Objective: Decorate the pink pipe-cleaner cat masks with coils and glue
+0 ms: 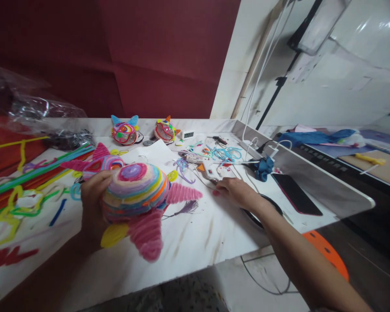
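Observation:
My left hand [95,199] is closed around the side of a striped, round pipe-cleaner figure [139,186], raised over the front of the table. The figure has pink cones and a yellow round piece sticking out. Behind it shows a pink-eared pipe-cleaner head [99,165]; whether the two are joined is hidden. My right hand [235,190] reaches down to the tabletop, its fingers bent together beside a white device with an orange triangle [209,169]. A small pink bit [216,193] shows at its fingertips. What the fingers grip, if anything, is unclear.
Two decorated animal heads [125,131] [165,131] stand at the back beside a small digital display [187,135]. Loose pipe cleaners [35,175] cover the left side. Scissors [247,163], a blue bow [264,169], a black ring [274,203] and a phone [295,194] lie right.

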